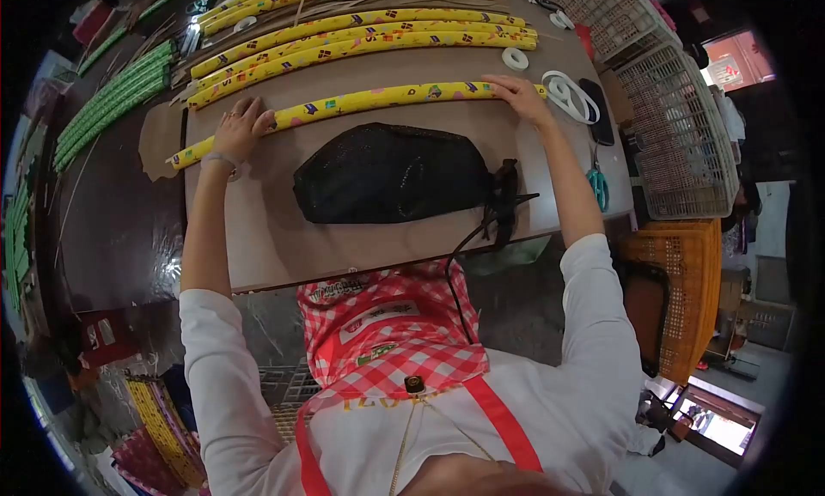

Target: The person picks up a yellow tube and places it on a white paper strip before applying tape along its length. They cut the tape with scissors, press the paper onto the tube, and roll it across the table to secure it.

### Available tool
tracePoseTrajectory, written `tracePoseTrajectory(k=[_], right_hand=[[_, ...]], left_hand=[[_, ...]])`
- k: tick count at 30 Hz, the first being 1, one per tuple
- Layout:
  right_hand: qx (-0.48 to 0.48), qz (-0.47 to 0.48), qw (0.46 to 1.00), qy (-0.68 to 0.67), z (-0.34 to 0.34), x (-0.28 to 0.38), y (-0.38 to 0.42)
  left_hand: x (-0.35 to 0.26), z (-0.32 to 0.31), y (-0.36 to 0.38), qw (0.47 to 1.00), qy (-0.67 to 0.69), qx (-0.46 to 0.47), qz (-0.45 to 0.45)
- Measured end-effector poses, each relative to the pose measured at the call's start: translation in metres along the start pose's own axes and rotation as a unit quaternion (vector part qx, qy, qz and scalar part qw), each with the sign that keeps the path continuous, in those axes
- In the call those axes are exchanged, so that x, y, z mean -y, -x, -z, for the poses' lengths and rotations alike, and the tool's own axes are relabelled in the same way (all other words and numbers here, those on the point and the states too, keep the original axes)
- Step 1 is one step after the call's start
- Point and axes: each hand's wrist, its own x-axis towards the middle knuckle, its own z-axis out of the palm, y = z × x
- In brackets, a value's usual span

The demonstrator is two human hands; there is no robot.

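Note:
A long yellow roll with a colourful print [378, 98] lies across the table in front of me, slightly bowed. My left hand [243, 131] rests on it near its left end, fingers laid over the top and thumb apart. Near the right end, my right hand [520, 98] touches the roll with its fingers stretched out flat. Neither hand is wrapped round it. Just below the roll sits a black bag-like bundle [391, 174] with a cord. Beyond it, several similar yellow rolls [361, 48] lie side by side.
At the table's right are a roll of white tape [515, 59], a loop of white strip [571, 97], a black phone [595, 109] and teal-handled scissors [598, 187]. Green rolls [116, 101] lie on the left. Wire baskets [675, 127] and an orange crate [687, 290] stand to the right.

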Motion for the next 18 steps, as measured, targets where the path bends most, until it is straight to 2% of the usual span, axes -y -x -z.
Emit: tracePoseTrajectory(k=[4, 6, 7, 9, 15, 18], right_hand=[[0.000, -0.044, 0.999, -0.017, 0.005, 0.013, 0.003], [0.019, -0.119, 0.991, -0.064, 0.006, 0.020, 0.001], [0.019, -0.119, 0.991, -0.064, 0.004, 0.025, 0.001], [0.000, -0.139, 0.989, 0.057, 0.002, 0.035, 0.003], [0.083, -0.171, 0.981, -0.040, 0.018, 0.023, -0.006], [0.090, -0.187, 0.978, -0.034, 0.027, 0.027, -0.010]], left_hand=[[-0.002, -0.001, 0.000, 1.000, -0.016, 0.000, 0.003], [0.001, -0.004, -0.001, 1.000, -0.014, -0.011, -0.001], [0.002, -0.004, 0.000, 1.000, -0.014, -0.010, -0.001], [0.002, -0.003, -0.002, 1.000, -0.013, 0.001, 0.001], [-0.001, -0.001, 0.002, 1.000, -0.004, -0.003, -0.002], [-0.005, 0.003, 0.003, 1.000, -0.015, 0.004, 0.010]])
